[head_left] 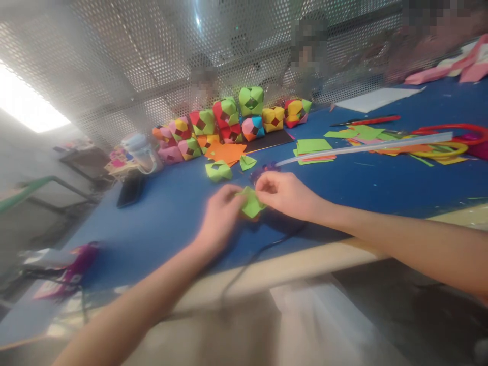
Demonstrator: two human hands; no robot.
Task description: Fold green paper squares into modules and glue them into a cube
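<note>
Between my two hands is a green folded paper piece (251, 202), with a hint of orange along its lower edge. My left hand (223, 211) grips its left side, the thumb lying on top. The fingers of my right hand (277, 192) pinch its right corner. Just beyond them lie a green folded paper ring (218, 171) and a small green folded piece (247, 162). A dark purple object (264, 172), partly behind my right hand, is too blurred to name. The underside of the held paper is hidden.
Several folded paper cubes (203, 122) are stacked along the back. Orange sheets (224, 152), green squares (312, 146) and red-handled scissors (375, 120) lie on the blue table (163, 218). A long translucent stick (366, 149) crosses the right side. A phone (130, 189) and a pale jug (139, 152) are at left.
</note>
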